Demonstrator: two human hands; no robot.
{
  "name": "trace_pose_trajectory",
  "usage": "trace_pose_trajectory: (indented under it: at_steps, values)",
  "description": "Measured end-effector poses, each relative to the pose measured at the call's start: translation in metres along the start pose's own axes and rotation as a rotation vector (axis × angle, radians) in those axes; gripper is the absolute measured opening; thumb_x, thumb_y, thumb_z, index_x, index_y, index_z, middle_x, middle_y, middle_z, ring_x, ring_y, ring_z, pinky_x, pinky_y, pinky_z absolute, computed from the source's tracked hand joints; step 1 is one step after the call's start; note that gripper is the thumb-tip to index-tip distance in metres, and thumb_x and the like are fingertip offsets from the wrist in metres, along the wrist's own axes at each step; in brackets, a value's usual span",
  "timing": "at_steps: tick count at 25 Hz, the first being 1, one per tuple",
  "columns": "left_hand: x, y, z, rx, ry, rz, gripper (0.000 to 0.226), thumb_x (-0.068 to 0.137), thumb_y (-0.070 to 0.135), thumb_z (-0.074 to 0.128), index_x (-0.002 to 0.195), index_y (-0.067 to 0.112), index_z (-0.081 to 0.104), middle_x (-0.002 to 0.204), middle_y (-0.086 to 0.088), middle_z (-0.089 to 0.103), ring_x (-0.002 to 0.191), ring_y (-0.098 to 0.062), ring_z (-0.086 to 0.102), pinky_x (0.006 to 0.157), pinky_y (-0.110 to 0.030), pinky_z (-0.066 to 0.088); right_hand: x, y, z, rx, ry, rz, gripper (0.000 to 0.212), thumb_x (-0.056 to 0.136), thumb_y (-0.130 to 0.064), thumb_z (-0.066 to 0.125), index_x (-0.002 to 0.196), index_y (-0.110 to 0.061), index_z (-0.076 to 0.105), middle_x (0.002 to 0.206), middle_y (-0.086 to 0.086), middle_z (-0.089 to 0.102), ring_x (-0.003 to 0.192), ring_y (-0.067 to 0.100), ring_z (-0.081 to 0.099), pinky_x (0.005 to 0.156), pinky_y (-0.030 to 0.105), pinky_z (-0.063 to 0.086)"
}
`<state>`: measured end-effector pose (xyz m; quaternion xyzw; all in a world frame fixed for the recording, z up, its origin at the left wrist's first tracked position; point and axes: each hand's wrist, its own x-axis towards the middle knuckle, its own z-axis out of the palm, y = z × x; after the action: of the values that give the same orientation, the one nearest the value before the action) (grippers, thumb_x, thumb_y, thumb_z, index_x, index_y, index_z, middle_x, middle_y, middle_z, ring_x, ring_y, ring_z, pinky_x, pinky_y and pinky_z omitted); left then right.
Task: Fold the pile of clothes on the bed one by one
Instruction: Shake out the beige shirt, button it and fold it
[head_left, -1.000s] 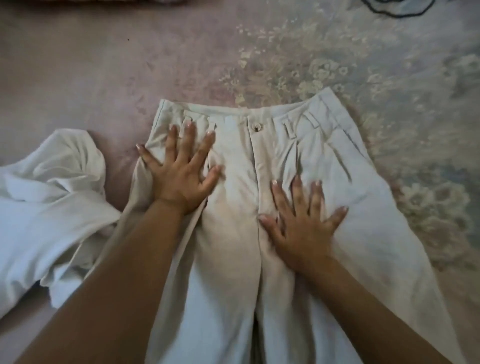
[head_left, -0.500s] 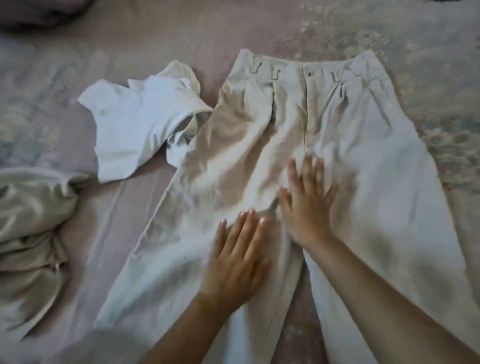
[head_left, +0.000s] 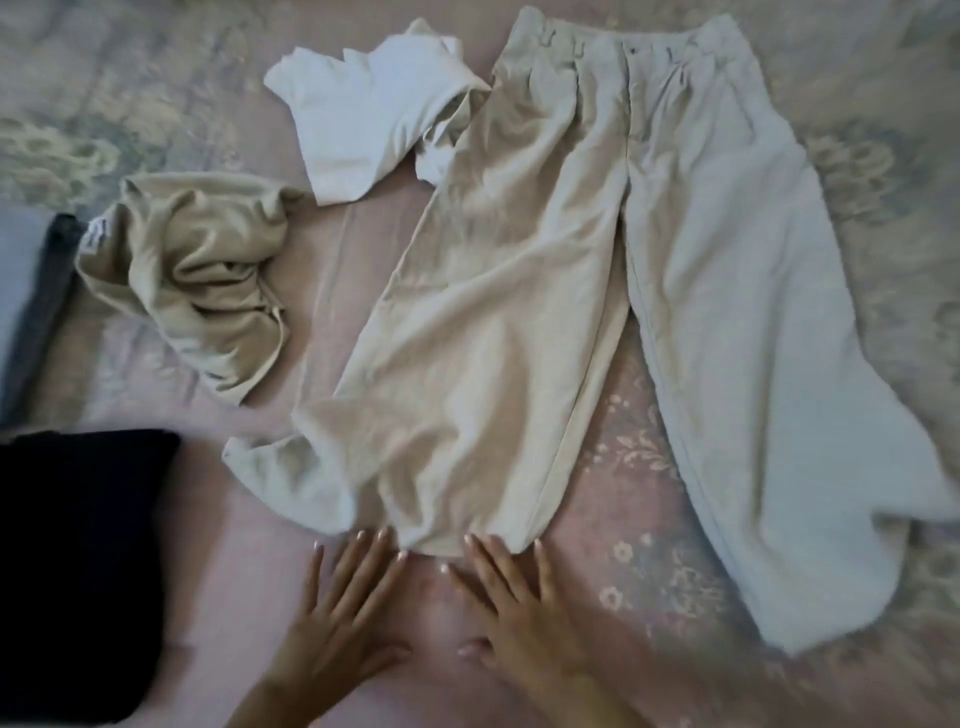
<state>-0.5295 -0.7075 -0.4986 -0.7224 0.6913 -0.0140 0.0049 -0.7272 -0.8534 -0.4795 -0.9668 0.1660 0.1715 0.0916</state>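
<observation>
Trousers (head_left: 587, 270) flat; white top (head_left: 363, 114), tan garment (head_left: 197, 275) alongside; both hands' fingers (head_left: 363, 561) spread.

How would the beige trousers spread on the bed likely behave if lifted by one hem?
The beige trousers would probably hang limp: the cloth already creases and one hem curls over. They seem fairly light, lying flat and thin on the bed. Both hands lie flat at that hem.
</observation>
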Motion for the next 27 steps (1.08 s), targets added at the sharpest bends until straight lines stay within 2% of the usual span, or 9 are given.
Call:
trace_pose_trajectory:
  at_steps: [2,5,9,12,16,19,21,23,27]
  values:
    - [0.004,-0.023,0.0,0.024,0.028,-0.056,0.088,0.084,0.069,0.038,0.149,0.011,0.025,0.157,-0.015,0.02,0.144,-0.032,0.02,0.109,-0.061,0.021,0.013,0.001,-0.006,0.005,0.102,0.085,0.096,0.067,-0.072,0.056,0.145,-0.022,0.032,0.148,0.002,0.039,0.14,0.02,0.023,0.106,0.058,0.022]
    - [0.038,-0.061,-0.004,0.054,0.176,-0.122,0.069,0.087,0.046,0.046,0.143,0.007,0.034,0.148,-0.018,0.036,0.137,-0.036,0.032,0.108,-0.06,0.023,0.039,0.016,-0.016,0.031,0.275,0.123,0.056,0.083,-0.047,0.045,0.125,-0.012,0.058,0.125,0.005,0.063,0.121,0.02,0.045,0.102,0.048,0.032]
    - [0.095,-0.102,-0.025,-0.043,0.174,0.092,0.042,0.081,0.02,0.051,0.122,0.014,0.047,0.115,-0.019,0.064,0.099,-0.038,0.065,0.081,-0.051,0.051,0.071,0.039,-0.064,0.154,0.466,0.17,0.03,0.078,-0.015,0.046,0.093,-0.01,0.072,0.08,0.01,0.07,0.076,0.028,0.065,0.061,0.038,0.055]
    - [0.145,-0.118,-0.056,-0.436,0.196,-0.032,0.039,0.082,0.026,0.055,0.119,0.012,0.055,0.098,-0.018,0.068,0.078,-0.038,0.067,0.065,-0.044,0.053,0.086,0.079,-0.112,0.217,0.477,0.445,0.024,0.093,-0.017,0.05,0.109,-0.008,0.064,0.098,0.019,0.066,0.095,0.037,0.06,0.07,0.041,0.047]
    - [0.186,-0.122,-0.065,0.051,0.497,-0.232,0.041,0.079,0.015,0.061,0.119,0.009,0.059,0.104,-0.01,0.066,0.084,-0.029,0.063,0.075,-0.037,0.05,0.105,0.112,-0.128,0.166,0.749,0.692,0.037,0.09,-0.01,0.055,0.125,0.001,0.052,0.123,0.024,0.053,0.114,0.042,0.048,0.094,0.047,0.04]
    - [0.162,-0.108,-0.035,-0.012,0.497,-0.026,0.05,0.087,0.028,0.05,0.13,0.003,0.051,0.127,-0.017,0.059,0.115,-0.033,0.057,0.099,-0.047,0.04,0.124,0.077,-0.1,0.127,0.66,0.384,0.054,0.089,-0.018,0.062,0.135,0.003,0.045,0.142,0.025,0.042,0.131,0.041,0.04,0.108,0.05,0.033]
    - [0.143,-0.11,-0.013,0.093,0.336,0.134,0.067,0.083,0.039,0.051,0.138,0.003,0.039,0.139,-0.017,0.05,0.128,-0.032,0.049,0.108,-0.05,0.034,0.126,0.053,-0.084,0.078,0.354,0.174,0.076,0.089,-0.038,0.061,0.145,0.0,0.029,0.154,0.02,0.022,0.143,0.035,0.021,0.115,0.052,0.022]
    - [0.148,-0.127,-0.004,0.174,0.241,0.114,0.077,0.075,0.038,0.063,0.139,0.003,0.038,0.142,-0.015,0.048,0.13,-0.03,0.047,0.106,-0.051,0.036,0.133,0.041,-0.073,0.031,0.072,0.239,0.095,0.087,-0.058,0.05,0.151,-0.004,0.005,0.159,0.015,-0.002,0.147,0.028,-0.004,0.119,0.045,0.002]
    - [0.181,-0.136,-0.003,0.183,0.246,0.192,0.058,0.081,0.019,0.058,0.135,0.0,0.047,0.137,-0.019,0.051,0.127,-0.032,0.05,0.104,-0.051,0.039,0.154,0.045,-0.07,0.118,0.157,0.269,0.062,0.099,-0.041,0.038,0.151,-0.017,0.015,0.158,0.003,0.017,0.147,0.02,0.007,0.117,0.038,-0.002]
